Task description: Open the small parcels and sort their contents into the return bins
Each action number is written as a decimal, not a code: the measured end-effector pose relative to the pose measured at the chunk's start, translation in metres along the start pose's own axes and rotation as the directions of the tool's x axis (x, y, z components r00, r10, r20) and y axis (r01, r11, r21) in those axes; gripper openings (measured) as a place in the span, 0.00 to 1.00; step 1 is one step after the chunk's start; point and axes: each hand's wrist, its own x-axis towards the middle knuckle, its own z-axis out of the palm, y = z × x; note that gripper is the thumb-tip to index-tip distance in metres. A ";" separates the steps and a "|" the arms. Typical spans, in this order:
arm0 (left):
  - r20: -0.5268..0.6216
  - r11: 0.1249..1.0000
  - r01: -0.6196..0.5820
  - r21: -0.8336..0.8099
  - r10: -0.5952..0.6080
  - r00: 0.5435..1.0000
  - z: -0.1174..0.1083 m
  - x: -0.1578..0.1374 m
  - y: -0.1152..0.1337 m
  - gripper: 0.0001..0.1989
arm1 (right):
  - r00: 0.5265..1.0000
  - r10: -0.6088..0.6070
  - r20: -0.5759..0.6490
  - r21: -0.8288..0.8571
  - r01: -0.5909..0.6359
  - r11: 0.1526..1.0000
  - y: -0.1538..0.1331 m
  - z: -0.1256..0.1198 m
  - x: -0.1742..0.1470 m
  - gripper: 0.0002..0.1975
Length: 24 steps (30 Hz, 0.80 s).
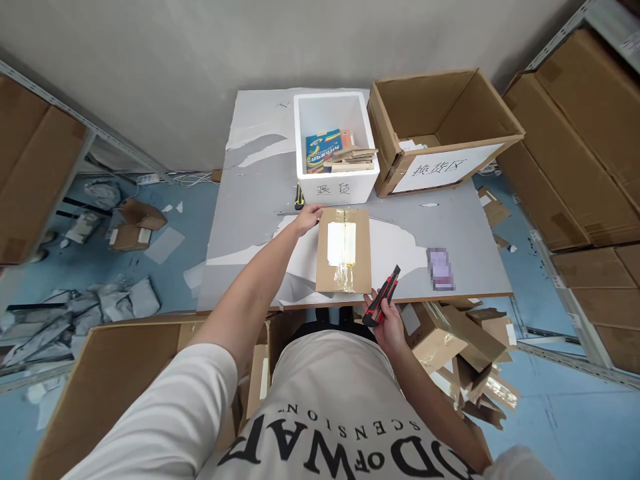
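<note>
White T-shirt (320, 387) with big black lettering takes up the bottom of the view, so yeah, it's a look straight down. Main thing is the taped cardboard box (343, 251), flat on the grey table (260, 173) with a white label on top and shiny clear tape down its middle. Left hand (309, 218) is at the box's far left corner, fingers touching it; can't tell if it's really gripping or just resting there. Right hand (390, 323) is closed around a red and black utility knife (383, 298), right by the box's near right corner. Just beyond the box sits a white foam bin (337, 193) with some books (345, 150) inside, plus a yellow and black cutter (299, 197) beyond the box's far left corner. Farther off to the box's right rear is a big open carton (384, 133) with a handwritten sign. Some blurred-out purple rectangle (441, 269) lies to the box's right, and a messy heap of cartons (460, 347) is below it, nearer and to the right.
</note>
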 end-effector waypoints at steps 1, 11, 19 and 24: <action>-0.002 1.000 0.002 -0.016 -0.002 1.000 0.000 -0.001 -0.001 0.11 | 1.000 -0.006 -0.007 -0.003 0.006 1.000 0.000 0.000 0.001 0.17; -0.113 0.990 -0.101 -0.098 0.089 0.990 -0.022 -0.029 -0.009 0.14 | 0.993 -0.116 0.022 -0.138 0.118 0.983 -0.055 -0.005 0.032 0.15; -0.399 0.970 -0.213 -0.115 0.151 0.904 -0.026 -0.124 -0.046 0.21 | 0.976 -0.119 0.181 -0.352 0.177 0.919 -0.120 0.015 0.109 0.11; -0.606 0.954 -0.236 -0.183 0.080 0.792 0.008 -0.172 -0.080 0.21 | 0.971 -0.048 0.232 -0.431 0.147 0.890 -0.140 0.038 0.144 0.05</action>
